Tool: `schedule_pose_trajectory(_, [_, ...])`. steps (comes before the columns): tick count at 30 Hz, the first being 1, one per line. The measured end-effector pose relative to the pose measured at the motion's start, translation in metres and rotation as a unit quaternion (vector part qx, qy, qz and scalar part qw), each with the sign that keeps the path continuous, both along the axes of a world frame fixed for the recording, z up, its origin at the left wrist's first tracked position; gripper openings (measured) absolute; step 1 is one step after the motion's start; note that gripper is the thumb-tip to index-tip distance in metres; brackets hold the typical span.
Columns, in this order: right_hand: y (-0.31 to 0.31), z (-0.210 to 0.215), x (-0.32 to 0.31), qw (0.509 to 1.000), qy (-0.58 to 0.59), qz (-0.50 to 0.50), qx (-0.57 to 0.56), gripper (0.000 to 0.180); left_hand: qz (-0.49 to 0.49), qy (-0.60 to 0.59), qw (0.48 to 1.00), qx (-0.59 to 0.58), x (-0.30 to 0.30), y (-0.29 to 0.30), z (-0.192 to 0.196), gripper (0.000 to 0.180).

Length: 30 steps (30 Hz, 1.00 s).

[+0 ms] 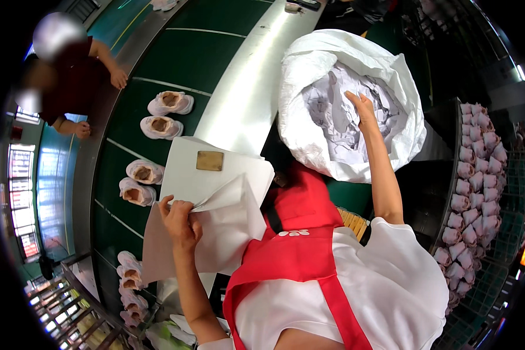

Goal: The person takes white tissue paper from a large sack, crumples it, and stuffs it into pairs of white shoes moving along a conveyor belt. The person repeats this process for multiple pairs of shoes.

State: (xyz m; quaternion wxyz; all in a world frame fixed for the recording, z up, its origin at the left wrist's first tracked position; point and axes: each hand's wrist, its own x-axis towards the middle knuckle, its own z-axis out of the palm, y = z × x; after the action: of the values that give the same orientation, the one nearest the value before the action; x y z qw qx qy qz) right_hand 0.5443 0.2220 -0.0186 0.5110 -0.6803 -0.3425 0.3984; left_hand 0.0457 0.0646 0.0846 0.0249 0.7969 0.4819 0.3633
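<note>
Green conveyor (206, 58), right hand (364, 109) at open white sack (302, 64).

A thin, pale sheet (230, 233) was draped partly over a white stack (179, 166); crumpled papers (loosely heaped) were contained in a white sack (302, 64).

My left grip (182, 226) shows sharp in bright light, while hard white glare streaks the metal desk (245, 93). White light glows through the windows (23, 198) at left; towards the fisheye rim, lines bow, smear and sink to black.
</note>
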Motion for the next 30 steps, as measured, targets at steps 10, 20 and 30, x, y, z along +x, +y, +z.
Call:
schedule_pose_trajectory(10, [-0.065, 0.132, -0.289, 0.767, 0.047, 0.632, 0.100, 0.039, -0.017, 0.018, 1.000, 0.004, 0.039, 0.013, 0.061, 0.020])
schedule_pose_trajectory(20, [-0.056, 0.156, -0.330, 0.862, -0.055, 0.468, 0.186, 0.040, 0.302, 0.042, 0.952, 0.029, -0.042, -0.046, 0.057, 0.020])
schedule_pose_trajectory(30, [-0.147, 0.134, -0.385, 0.684, -0.022, 0.700, 0.203, 0.111, 0.153, -0.546, 0.818, -0.095, -0.016, -0.090, 0.069, 0.056])
